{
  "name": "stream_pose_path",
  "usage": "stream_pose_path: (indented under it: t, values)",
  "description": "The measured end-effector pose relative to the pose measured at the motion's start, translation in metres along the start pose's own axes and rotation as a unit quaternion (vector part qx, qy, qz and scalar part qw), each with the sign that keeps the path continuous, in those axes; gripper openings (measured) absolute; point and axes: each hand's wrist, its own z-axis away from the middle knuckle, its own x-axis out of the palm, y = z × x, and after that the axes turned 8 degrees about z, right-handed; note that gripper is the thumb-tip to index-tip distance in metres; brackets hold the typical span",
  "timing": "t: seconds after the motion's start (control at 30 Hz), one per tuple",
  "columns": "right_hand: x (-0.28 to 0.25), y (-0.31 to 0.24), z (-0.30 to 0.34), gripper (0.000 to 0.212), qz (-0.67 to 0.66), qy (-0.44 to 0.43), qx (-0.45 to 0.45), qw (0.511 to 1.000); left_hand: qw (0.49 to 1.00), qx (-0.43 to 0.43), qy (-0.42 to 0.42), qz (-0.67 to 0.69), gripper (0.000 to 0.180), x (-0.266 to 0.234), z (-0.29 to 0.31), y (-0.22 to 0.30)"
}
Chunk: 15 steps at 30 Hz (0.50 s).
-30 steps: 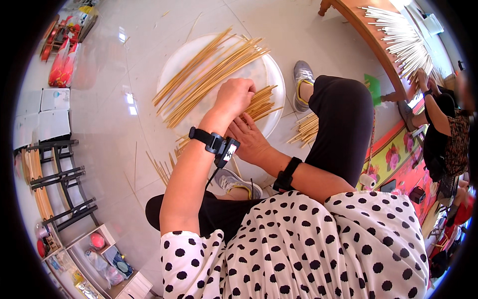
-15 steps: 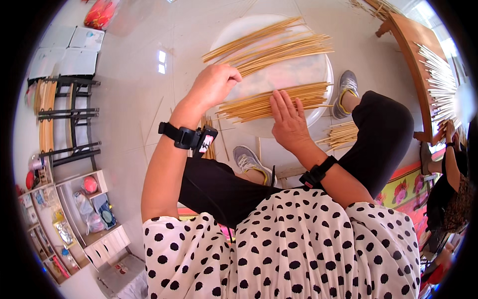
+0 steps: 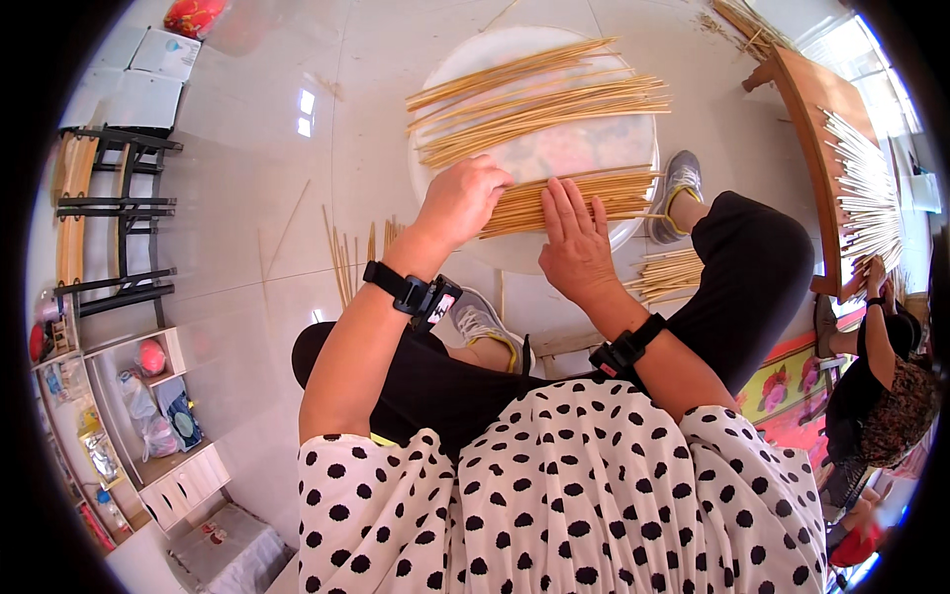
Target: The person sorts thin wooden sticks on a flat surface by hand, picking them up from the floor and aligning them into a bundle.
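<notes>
A bundle of thin straw-coloured sticks [image 3: 623, 193] lies across the near part of a round white tabletop [image 3: 584, 148]. My right hand [image 3: 577, 243] rests on this bundle with its fingers stretched flat over the sticks. At the bundle's left end, my left hand [image 3: 457, 203] has its fingers curled and pinched together. Its knuckles hide whatever is between the fingertips. Farther back on the tabletop are two looser groups of similar sticks, a middle group [image 3: 554, 111] and a far group [image 3: 505, 71], with a few single sticks between them.
More sticks [image 3: 668, 275] lie on the floor beside my right leg, and others [image 3: 346, 262] left of my left forearm. A wooden table [image 3: 807, 99] at right bears pale sticks [image 3: 866, 193], with another person's hand [image 3: 876, 277] at them. Shelves [image 3: 148, 426] stand at left.
My left hand has moved right and toward me, from beside the middle group to the near bundle's left end. My right hand stays on the bundle. The view has shifted slightly.
</notes>
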Motion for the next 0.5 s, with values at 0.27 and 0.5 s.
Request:
stream_pose_path:
  t: [0.27,0.5]
  values:
    - [0.002,0.000,0.001,0.078,0.002,-0.015,-0.002,1.000,0.998,0.054,-0.031,-0.018,0.047,0.014,0.004,0.022]
    - [-0.001,-0.001,0.000,0.070,-0.009,-0.017,0.007,1.000,0.995,0.076,-0.028,-0.066,0.054,0.018,0.009,0.028]
